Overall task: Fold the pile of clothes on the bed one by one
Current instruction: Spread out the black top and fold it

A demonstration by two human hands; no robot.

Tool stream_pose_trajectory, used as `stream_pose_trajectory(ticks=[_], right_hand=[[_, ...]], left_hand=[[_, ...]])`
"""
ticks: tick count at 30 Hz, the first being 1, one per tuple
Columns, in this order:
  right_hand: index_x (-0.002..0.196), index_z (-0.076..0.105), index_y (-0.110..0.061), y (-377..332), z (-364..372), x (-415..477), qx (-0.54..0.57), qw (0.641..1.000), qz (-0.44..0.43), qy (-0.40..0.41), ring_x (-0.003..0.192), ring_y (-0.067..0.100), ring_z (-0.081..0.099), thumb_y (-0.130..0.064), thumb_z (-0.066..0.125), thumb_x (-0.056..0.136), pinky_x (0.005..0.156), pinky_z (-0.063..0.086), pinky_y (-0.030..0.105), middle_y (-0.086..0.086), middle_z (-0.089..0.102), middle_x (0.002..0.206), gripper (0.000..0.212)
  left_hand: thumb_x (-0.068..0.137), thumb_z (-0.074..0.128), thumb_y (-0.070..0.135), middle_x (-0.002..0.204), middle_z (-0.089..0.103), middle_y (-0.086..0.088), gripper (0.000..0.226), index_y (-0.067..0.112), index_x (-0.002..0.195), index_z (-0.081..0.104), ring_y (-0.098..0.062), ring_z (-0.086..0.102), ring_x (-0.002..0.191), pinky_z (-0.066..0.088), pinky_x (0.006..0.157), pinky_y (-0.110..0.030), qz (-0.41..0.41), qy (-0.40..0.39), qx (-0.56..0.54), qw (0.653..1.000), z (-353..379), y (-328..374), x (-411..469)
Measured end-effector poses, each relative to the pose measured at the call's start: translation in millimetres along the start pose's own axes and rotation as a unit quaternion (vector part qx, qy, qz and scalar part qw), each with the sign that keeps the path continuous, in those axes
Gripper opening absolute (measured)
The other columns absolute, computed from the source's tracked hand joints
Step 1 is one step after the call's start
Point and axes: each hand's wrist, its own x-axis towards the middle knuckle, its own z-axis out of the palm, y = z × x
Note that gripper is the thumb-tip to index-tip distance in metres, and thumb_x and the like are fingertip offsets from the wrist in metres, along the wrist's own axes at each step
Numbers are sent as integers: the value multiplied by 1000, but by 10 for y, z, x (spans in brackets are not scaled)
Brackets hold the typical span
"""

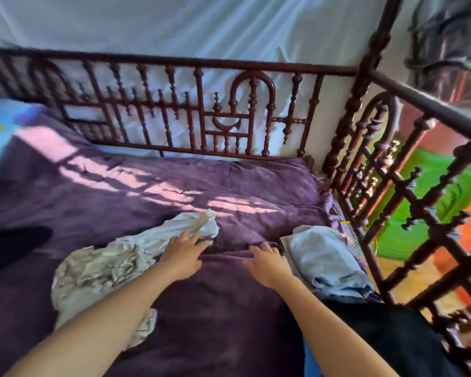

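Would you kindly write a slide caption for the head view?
Left hand on a crumpled pale garment, right hand beside folded light-blue clothes on purple bedspread.

- Left hand (184,257): bare; fingertips softened by blur, nails too blurred to make out.
- Right hand (267,263): bare; knuckles and wrist a little sharper than on the other side.
- Left forearm (114,319): bare along its whole visible length, to the frame's bottom edge; looks very broad near the lens and tapers to the wrist.
- Right forearm (324,325): bare likewise, slimmer in the picture.
- Black fabric (386,344) at lower right, just beside the right forearm: plain, matte, unpatterned. Possibly the person's own clothing; cannot tell.
- Blue strip (309,360) along that fabric's left edge: narrow, bright; which garment it belongs to is unclear.
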Motion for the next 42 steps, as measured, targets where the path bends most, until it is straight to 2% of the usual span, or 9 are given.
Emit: stream_pose_trajectory(ticks=[6, 11, 15, 19, 25, 31, 38, 42], right_hand=[[143, 33, -20, -1695, -141, -332, -56, 988, -143, 35, 136, 32, 25, -40, 38, 98, 106, 28, 45, 12, 28, 149, 49], [143, 32, -18, -3113, 223, -792, -101, 962, -251, 26, 135, 32, 27, -38, 44, 96, 106, 31, 43, 12, 29, 146, 52], [142, 35, -21, -4094, 646, -1223, -134, 940, -312, 27, 135, 29, 28, -35, 47, 94, 106, 30, 41, 11, 32, 144, 51], [143, 32, -23, -4819, 926, -1513, -142, 929, -342, 11, 136, 29, 25, -37, 47, 93, 108, 28, 44, 10, 29, 146, 54], [142, 34, -22, -5465, 1072, -1603, -166, 916, -366, 4, 134, 31, 27, -37, 47, 94, 107, 30, 44, 12, 30, 142, 52], [145, 29, -22, -5965, 1051, -1188, -170, 912, -374, -5, 134, 31, 27, -36, 46, 95, 105, 32, 44, 11, 29, 144, 55], [142, 33, -23, -6919, 977, -559, -153, 897, -415, 1, 133, 29, 30, -36, 47, 94, 105, 34, 41, 10, 33, 142, 51], [140, 36, -21, -7473, 1199, -442, -167, 875, -454, -13, 131, 29, 33, -34, 47, 94, 105, 35, 41, 9, 35, 140, 49]], left_hand=[[94, 42, 33, 157, 11, -1, 55, 28, 146, 24, -25, 13, 143, 24, 111, -36, -162, 69, 5, 984, -86, -1499, -1565], [96, 39, 40, 158, 9, 2, 56, 29, 147, 21, -22, 12, 143, 25, 110, -31, -271, 100, 2, 957, 125, -2512, -3152], [96, 40, 42, 156, 15, 5, 54, 28, 146, 26, -21, 17, 142, 29, 108, -31, -341, 122, -9, 932, 334, -3163, -4388], [97, 39, 42, 155, 18, 8, 53, 28, 146, 25, -22, 17, 141, 28, 108, -34, -399, 135, -33, 906, 486, -3614, -5223], [96, 38, 44, 155, 18, 6, 52, 29, 145, 27, -22, 18, 140, 27, 109, -32, -426, 141, -64, 891, 746, -4041, -5612], [96, 38, 44, 156, 16, 5, 53, 29, 146, 27, -22, 14, 142, 24, 113, -33, -427, 108, -60, 896, 917, -4553, -5669], [97, 39, 41, 154, 23, 5, 51, 27, 145, 29, -21, 21, 139, 30, 108, -32, -506, 150, -60, 847, 588, -5565, -5936], [97, 40, 38, 151, 29, 7, 47, 27, 142, 33, -17, 24, 138, 29, 107, -29, -527, 175, -84, 828, 783, -5827, -5984]])
